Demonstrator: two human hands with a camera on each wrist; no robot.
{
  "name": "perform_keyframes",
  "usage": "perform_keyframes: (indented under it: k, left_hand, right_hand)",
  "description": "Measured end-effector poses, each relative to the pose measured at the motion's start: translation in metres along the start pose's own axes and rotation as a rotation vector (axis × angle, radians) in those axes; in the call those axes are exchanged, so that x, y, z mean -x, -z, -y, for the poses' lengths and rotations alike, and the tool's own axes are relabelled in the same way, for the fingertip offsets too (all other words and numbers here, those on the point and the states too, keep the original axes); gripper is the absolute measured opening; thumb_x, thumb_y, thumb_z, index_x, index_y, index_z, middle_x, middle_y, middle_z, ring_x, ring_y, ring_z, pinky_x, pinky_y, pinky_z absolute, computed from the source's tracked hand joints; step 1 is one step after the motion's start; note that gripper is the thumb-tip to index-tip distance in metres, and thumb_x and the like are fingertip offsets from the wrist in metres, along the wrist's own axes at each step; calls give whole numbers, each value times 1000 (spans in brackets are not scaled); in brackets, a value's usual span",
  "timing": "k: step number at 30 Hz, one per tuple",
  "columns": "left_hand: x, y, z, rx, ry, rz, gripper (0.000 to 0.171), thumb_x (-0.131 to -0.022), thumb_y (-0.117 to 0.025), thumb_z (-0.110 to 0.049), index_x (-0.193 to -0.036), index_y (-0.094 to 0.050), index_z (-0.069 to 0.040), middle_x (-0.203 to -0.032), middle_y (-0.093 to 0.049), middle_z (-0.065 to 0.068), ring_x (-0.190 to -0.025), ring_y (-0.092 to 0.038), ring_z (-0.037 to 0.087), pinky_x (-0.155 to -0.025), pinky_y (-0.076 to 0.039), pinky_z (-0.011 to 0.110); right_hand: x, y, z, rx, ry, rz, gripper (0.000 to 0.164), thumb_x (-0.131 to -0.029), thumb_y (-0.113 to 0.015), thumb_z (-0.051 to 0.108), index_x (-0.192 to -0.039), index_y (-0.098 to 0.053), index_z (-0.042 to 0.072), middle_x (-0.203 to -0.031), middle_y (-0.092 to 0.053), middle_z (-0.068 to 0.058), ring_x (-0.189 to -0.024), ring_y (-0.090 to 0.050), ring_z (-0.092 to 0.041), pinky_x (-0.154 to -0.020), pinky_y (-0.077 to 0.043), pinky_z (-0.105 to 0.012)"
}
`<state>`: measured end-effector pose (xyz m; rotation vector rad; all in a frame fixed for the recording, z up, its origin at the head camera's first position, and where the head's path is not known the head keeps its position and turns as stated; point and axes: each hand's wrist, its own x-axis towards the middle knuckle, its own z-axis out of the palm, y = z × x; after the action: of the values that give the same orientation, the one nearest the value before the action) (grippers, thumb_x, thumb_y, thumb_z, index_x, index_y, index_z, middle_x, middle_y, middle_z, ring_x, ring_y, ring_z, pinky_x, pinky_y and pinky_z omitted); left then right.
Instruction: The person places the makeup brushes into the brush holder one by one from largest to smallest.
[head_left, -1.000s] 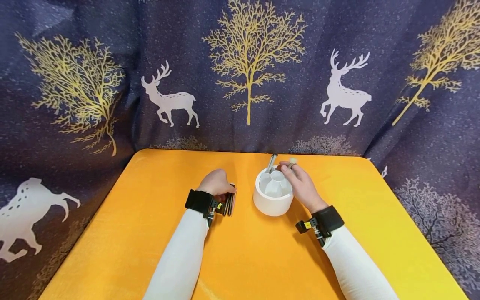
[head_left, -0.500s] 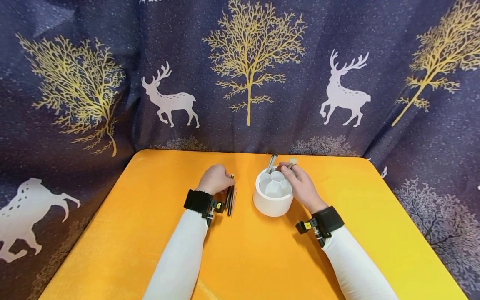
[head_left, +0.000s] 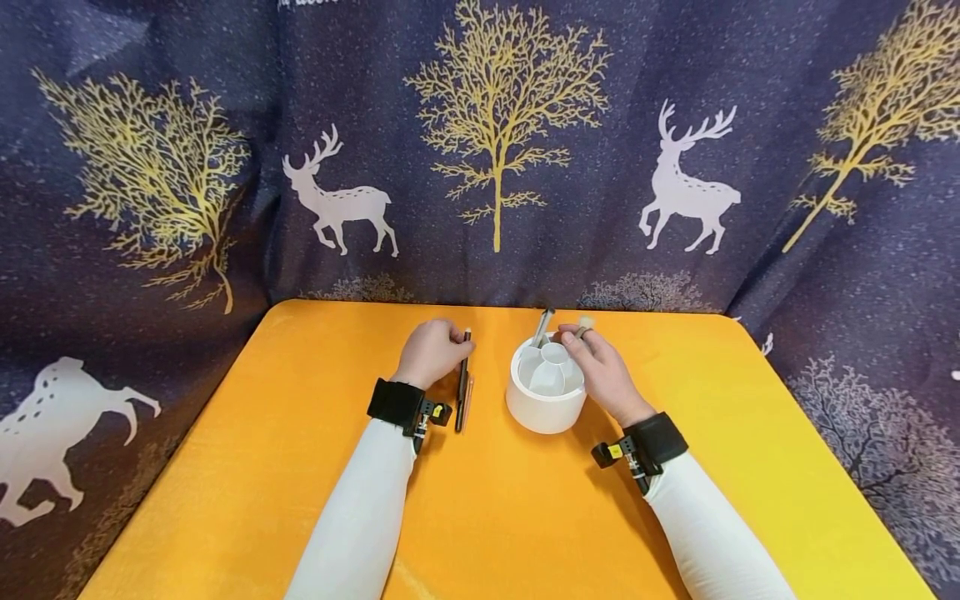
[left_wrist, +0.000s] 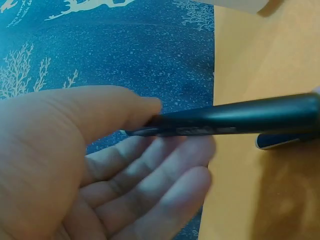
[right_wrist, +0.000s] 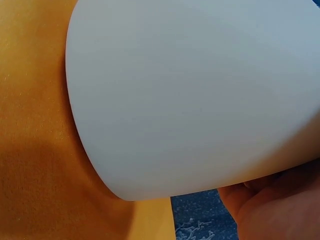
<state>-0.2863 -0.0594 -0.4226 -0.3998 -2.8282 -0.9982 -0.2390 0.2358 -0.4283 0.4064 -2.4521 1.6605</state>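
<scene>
My left hand [head_left: 435,352] pinches the far end of a black pen [head_left: 462,392] between thumb and fingertips. In the left wrist view the dark pen [left_wrist: 250,118] runs from the fingertips to the right edge, and part of another dark pen [left_wrist: 280,140] shows beneath it. A thin pinkish pencil [head_left: 468,400] lies on the table beside the pen. My right hand [head_left: 603,371] grips the far right rim of a round white divided pen holder [head_left: 546,412]; in the right wrist view the holder's wall [right_wrist: 170,100] hides most of the fingers.
A slim grey and black tool [head_left: 543,325] leans upright in the holder's back compartment. A pale blurry tip [head_left: 587,321] shows just past my right fingers. The orange table [head_left: 487,517] ends at a dark curtain [head_left: 450,208] printed with deer and trees.
My left hand has moved away from me toward the pens' far ends. The black pen's far end has shifted farther back. One black pen is now out of sight in the head view. The right hand stays put.
</scene>
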Motion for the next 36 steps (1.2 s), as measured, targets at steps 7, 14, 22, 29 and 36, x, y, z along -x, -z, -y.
perform_keyframes:
  k: [7, 14, 22, 29, 36]
  left_hand:
    - [-1, 2, -5, 24, -51, -112, 19, -92, -67, -34, -80, -64, -20, -68, -60, -6, -58, -52, 14, -59, -40, 33]
    - [-1, 5, -13, 54, -94, -252, 16, -93, -66, -36, -92, -66, -19, -76, -62, -8, -59, -53, 12, -58, -43, 32]
    - [0, 9, -23, 118, -127, -354, 19, -91, -68, -38, -92, -66, -20, -78, -61, -8, -66, -54, 8, -62, -44, 31]
    - [4, 12, -35, 321, -192, -366, 18, -92, -69, -36, -93, -65, -18, -77, -62, -8, -61, -60, 3, -59, -50, 27]
    - [8, 16, -49, 400, -235, -386, 18, -92, -71, -34, -95, -66, -17, -81, -62, -8, -63, -62, 7, -57, -52, 26]
  right_hand:
    - [0, 0, 0, -11, -7, 1, 55, -102, -48, 51, -136, -52, 8, -126, -63, -6, -120, -53, -14, -107, -34, -37]
    - [1, 0, 1, -6, -10, 2, 54, -102, -47, 51, -136, -53, 10, -125, -63, -5, -120, -53, -14, -106, -35, -37]
    - [0, 1, -1, 1, -11, 13, 49, -104, -46, 47, -137, -52, 11, -129, -61, -4, -124, -51, -14, -108, -33, -38]
    - [5, 2, 20, 20, -14, 24, 45, -106, -46, 36, -136, -51, 2, -131, -59, -12, -125, -50, -20, -107, -34, -40]
    - [5, 2, 19, 38, 6, 25, 48, -106, -46, 37, -136, -50, 1, -134, -57, -11, -126, -49, -21, -107, -34, -42]
